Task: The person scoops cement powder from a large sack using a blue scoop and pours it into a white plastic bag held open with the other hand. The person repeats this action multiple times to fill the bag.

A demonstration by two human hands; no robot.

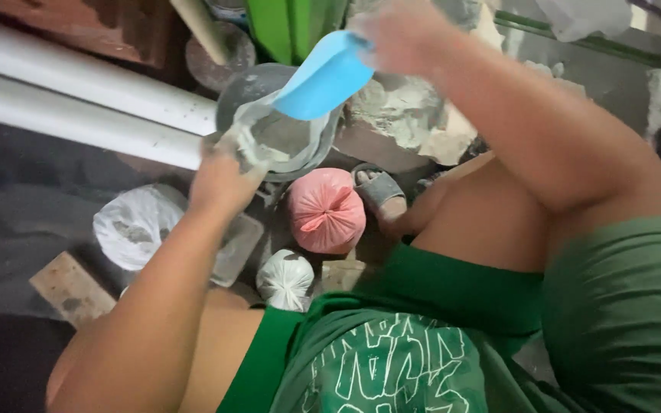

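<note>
I see a clear plastic bag (281,141) held open just above centre of my view, at about 11 o'clock from the middle, with wet grey mortar-like mix pooled in its bottom. A blue scoop (324,76) tilts mouth-down into the bag's opening from 1 o'clock; I cannot tell what, if anything, is left in it. My left hand (219,180) is closed on the bag's rim at its 8 o'clock edge, fingers pinched around the plastic. My right hand (395,34), blurred at the top of the view, is wrapped shut around the scoop's handle end.

Directly behind the bag sits a dark grey round basin (250,88); its contents are hidden by the bag. At 5 o'clock from the bag lies a pink bag (325,210), filled and tied shut at the top. Below that, at 6 o'clock, is a small white tied bag (285,279), also full. At 8 o'clock from the clear bag rests a larger white plastic bag (135,226) with grey lumps showing through. Just beside my left wrist is a clear rectangular tub (239,245); I cannot tell what it holds.

Two white pipes (78,99) run across the floor at 10 o'clock. A sandalled foot (380,191) shows at 3 o'clock from the pink bag.
</note>
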